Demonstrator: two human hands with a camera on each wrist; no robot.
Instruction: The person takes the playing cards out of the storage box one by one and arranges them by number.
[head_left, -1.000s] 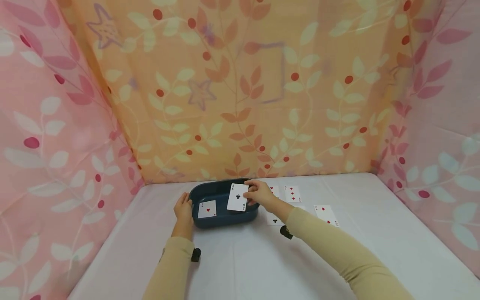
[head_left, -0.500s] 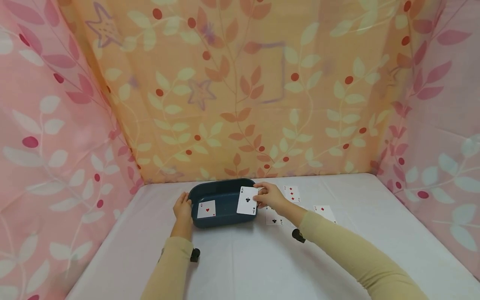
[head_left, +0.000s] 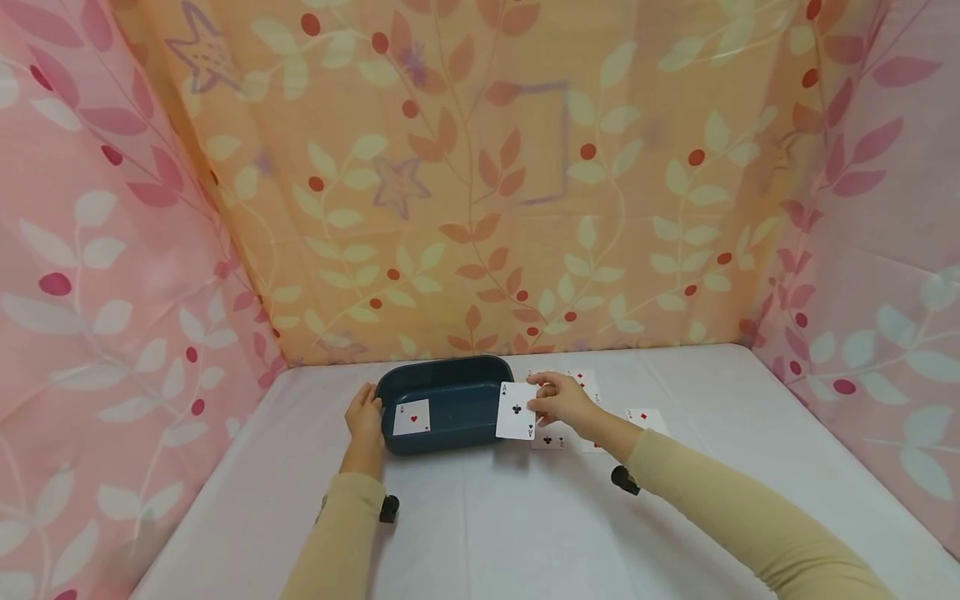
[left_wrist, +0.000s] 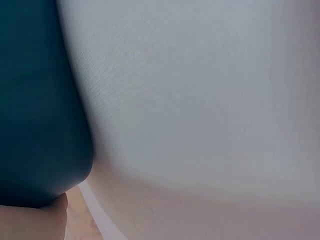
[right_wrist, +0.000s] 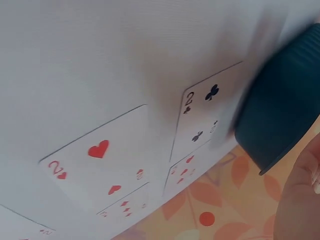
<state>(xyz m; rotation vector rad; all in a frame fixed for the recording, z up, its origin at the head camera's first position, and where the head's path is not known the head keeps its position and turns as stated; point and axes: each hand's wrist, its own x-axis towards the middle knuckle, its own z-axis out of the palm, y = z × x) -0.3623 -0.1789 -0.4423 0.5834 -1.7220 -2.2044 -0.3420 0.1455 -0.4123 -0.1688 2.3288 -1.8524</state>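
A dark blue rectangular dish (head_left: 450, 443) stands on the white-covered table, with an ace of hearts (head_left: 412, 417) lying face up in its left part. At the dish's left end my left hand (head_left: 364, 413) holds the rim; the left wrist view has part of this hand (left_wrist: 32, 223) against the dish wall (left_wrist: 40, 110). My right hand (head_left: 564, 405) pinches an ace of clubs (head_left: 516, 423) by its right edge, face up. That card overlaps the dish's right end in the head view. Hidden from the right wrist view is the held card.
Right of the dish lie face-up cards, among them a two of clubs (right_wrist: 202, 112), a two of hearts (right_wrist: 100, 155), a three of hearts (right_wrist: 185, 170) and a three of diamonds (right_wrist: 125, 207). Another diamond card (head_left: 647, 419) lies farther right. Patterned curtains (head_left: 480, 208) enclose the table's back and sides.
My right hand has moved to the right with the ace of clubs, from over the dish's inside to its right end. The left hand and dish stay almost still.
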